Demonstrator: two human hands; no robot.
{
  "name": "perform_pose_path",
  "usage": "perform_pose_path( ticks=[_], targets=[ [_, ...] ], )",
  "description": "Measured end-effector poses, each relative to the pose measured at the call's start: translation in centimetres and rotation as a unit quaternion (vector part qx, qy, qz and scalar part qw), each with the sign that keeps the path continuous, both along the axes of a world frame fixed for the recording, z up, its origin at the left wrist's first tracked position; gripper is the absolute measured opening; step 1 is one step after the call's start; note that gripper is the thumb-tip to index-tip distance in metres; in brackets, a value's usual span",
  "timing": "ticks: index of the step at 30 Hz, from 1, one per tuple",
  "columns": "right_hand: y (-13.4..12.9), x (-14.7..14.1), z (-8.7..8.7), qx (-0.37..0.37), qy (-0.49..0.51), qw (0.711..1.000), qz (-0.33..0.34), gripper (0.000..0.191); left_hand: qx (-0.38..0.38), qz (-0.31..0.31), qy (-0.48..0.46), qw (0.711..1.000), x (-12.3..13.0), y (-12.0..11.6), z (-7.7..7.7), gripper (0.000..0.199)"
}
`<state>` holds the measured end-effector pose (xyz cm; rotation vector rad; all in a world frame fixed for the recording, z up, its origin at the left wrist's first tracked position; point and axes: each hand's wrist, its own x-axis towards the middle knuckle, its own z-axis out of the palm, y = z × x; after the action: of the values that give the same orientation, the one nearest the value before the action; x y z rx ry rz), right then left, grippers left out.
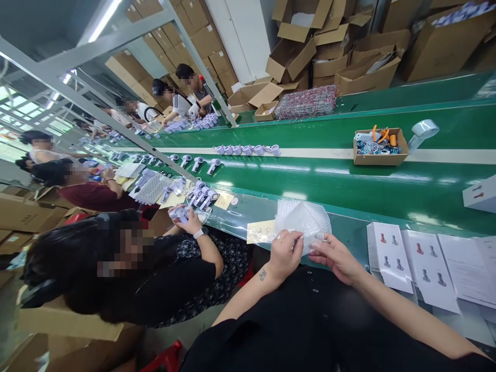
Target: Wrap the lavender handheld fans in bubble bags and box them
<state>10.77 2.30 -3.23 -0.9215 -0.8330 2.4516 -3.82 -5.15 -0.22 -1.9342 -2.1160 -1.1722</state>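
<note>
A translucent white bubble-wrap bag (304, 219) lies at the near edge of the green bench, right in front of me. My left hand (284, 253) is closed, thumb and finger pinched at the bag's near edge. On the other side, my right hand (336, 257) grips the bag's near right corner between thumb and fingers. Whatever may be inside the bag cannot be made out. A yellow paper note (259, 232) with handwriting lies just left of the bag, by my left hand. To the right of my right hand stand white printed boxes (389, 256) with small pictures of handheld fans.
Handheld fans (246, 150) lie in a row on the green conveyor (302, 178). A carton of parts (382, 157) and a tape roll (424, 129) sit farther right. Close on my left, a co-worker (155, 274) holds a fan above more fans (202, 196).
</note>
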Motion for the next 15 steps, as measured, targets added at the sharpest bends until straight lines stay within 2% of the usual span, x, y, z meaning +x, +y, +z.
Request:
perform_pose_path(
  ticks=[8, 15],
  targets=[
    [0.3, 0.2, -1.5, 0.057, -0.018, 0.998, -0.036, 0.034, -0.002, -0.020, 0.000, 1.000, 0.5, -0.2, -0.2, 0.013],
    [0.5, -0.1, -1.0, 0.131, -0.028, 0.991, -0.019, 0.031, 0.007, 0.048, -0.019, 0.999, -0.1, -0.6, 0.3, 0.013]
  ],
)
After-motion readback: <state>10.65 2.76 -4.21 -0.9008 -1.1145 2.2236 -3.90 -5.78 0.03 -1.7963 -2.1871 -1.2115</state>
